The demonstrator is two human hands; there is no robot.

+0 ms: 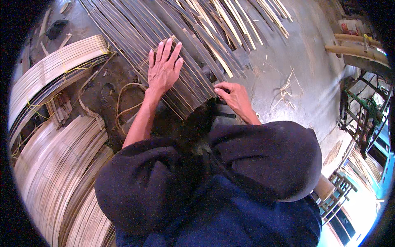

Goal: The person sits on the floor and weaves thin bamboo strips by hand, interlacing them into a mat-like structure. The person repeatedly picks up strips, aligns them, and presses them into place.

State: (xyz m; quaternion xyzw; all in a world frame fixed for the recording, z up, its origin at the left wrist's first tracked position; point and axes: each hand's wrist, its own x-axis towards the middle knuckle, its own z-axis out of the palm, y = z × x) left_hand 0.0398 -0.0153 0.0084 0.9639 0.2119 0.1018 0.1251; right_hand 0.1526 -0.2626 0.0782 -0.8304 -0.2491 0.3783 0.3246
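Observation:
A row of long, narrow dark strips [123, 37], perhaps bamboo or wood, lies side by side, running from the far left toward my knees. Flat on top of them rests my left hand [162, 72], its fingers spread and pointing away from me. My right hand [233, 96] is at the near right corner of the row, thumb and fingers pinched together against the outermost strip's end. Whatever sits between those fingertips is too small to make out. Just beyond, looser dark and pale strips [224, 61] fan out across the floor.
Curved stacks of pale slats [61, 57], tied with yellow cord, stand at the left, with larger bundles [57, 164] nearer me. Thin shavings [288, 92] lie on the grey floor at right. A dark frame with green cord [364, 105] stands at the far right.

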